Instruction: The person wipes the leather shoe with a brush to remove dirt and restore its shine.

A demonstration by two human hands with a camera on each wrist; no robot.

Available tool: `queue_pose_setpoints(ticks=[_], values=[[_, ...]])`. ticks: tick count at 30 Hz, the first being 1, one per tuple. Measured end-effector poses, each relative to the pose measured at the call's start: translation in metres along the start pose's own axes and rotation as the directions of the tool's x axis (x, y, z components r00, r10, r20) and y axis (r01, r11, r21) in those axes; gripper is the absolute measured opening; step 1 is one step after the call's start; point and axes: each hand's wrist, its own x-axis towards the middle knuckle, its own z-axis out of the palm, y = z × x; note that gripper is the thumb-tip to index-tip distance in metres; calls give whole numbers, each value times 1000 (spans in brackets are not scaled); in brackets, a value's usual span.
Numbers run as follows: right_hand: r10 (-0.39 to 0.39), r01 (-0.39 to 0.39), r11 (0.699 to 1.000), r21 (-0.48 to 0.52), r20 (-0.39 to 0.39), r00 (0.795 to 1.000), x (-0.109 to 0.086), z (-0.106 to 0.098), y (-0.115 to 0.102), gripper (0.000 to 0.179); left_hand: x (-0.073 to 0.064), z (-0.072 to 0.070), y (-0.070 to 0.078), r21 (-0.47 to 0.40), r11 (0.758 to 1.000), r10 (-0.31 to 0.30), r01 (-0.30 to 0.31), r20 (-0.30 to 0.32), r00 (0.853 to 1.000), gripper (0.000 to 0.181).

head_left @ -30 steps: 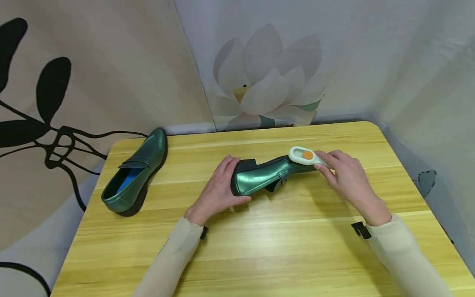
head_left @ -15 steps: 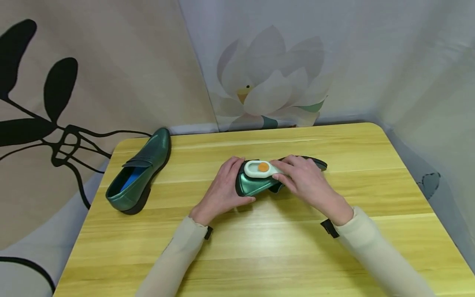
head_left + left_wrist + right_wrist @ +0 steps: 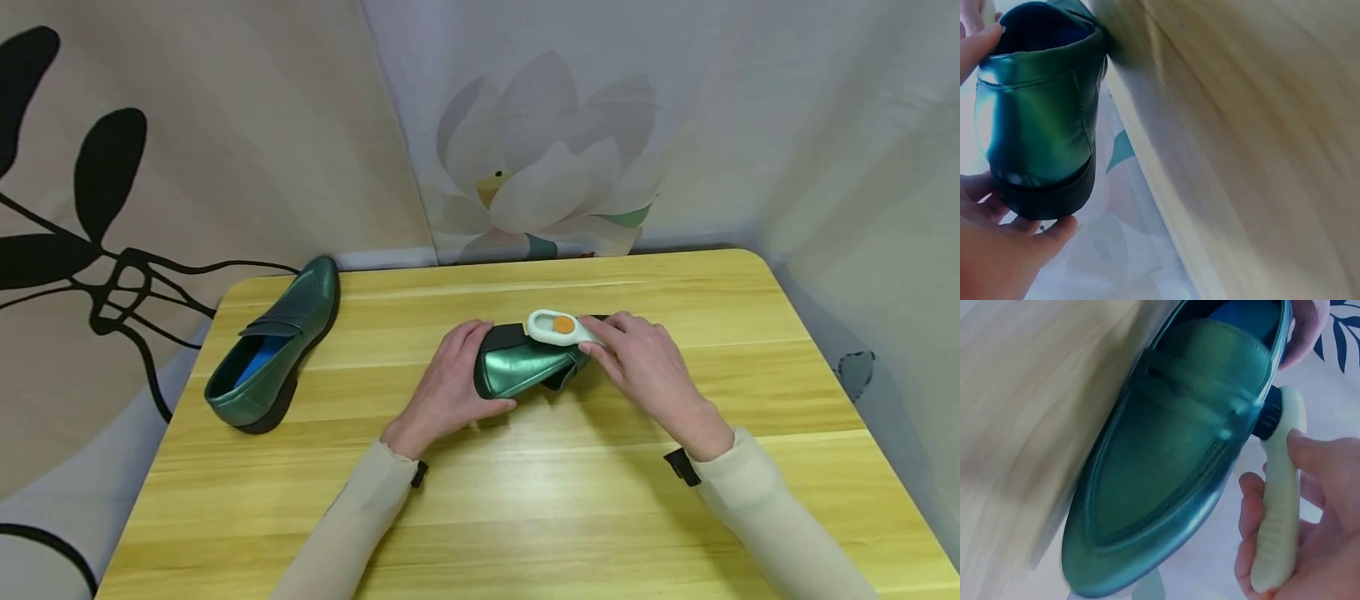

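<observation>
A shiny green loafer [image 3: 517,368] lies on its side at mid-table, its sole facing away from me. My left hand [image 3: 448,379] grips it round the heel; in the left wrist view, fingers sit under the black heel block and near the opening. A white brush [image 3: 562,326] with an orange oval on its back is held in my right hand [image 3: 647,362]. In the right wrist view, its dark bristles [image 3: 1269,414] touch the side of the loafer near the strap. My right hand hides the toe in the head view.
A second green loafer [image 3: 288,337] with a blue insole stands upright at the left edge of the wooden table [image 3: 540,517]. Behind the table hangs a pale curtain [image 3: 712,125] with a flower print.
My right hand swept the brush left along the loafer from toe to heel, then came slightly back right. My left hand keeps its grip on the heel.
</observation>
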Motion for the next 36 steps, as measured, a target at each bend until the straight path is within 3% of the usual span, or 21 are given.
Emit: queue_pose_setpoints(ticks=[10, 14, 21, 26, 33, 36], values=[[-96, 96, 994, 46, -11, 995, 11, 14, -28, 43, -1, 3, 3, 14, 1000, 15, -15, -15, 1000, 107], [-59, 59, 998, 22, 5, 998, 10, 15, -29, 43, -3, 5, 1, -4, 1000, 5, -5, -8, 1000, 107], [34, -34, 999, -33, 0, 999, 0, 9, -11, 42, -5, 6, -1, 13, 1000, -11, 12, -13, 1000, 110], [12, -13, 1000, 0, -2, 1000, 2, 10, -14, 42, -3, 4, 2, 25, 1000, 12, -11, -25, 1000, 108], [-76, 78, 995, 58, -33, 997, 8, 19, -38, 42, -4, 4, 5, 16, 1000, 5, -5, -17, 1000, 107], [-56, 57, 998, 31, -23, 998, 7, 18, -37, 42, -5, 5, 4, 12, 1000, 3, -2, -11, 1000, 108]])
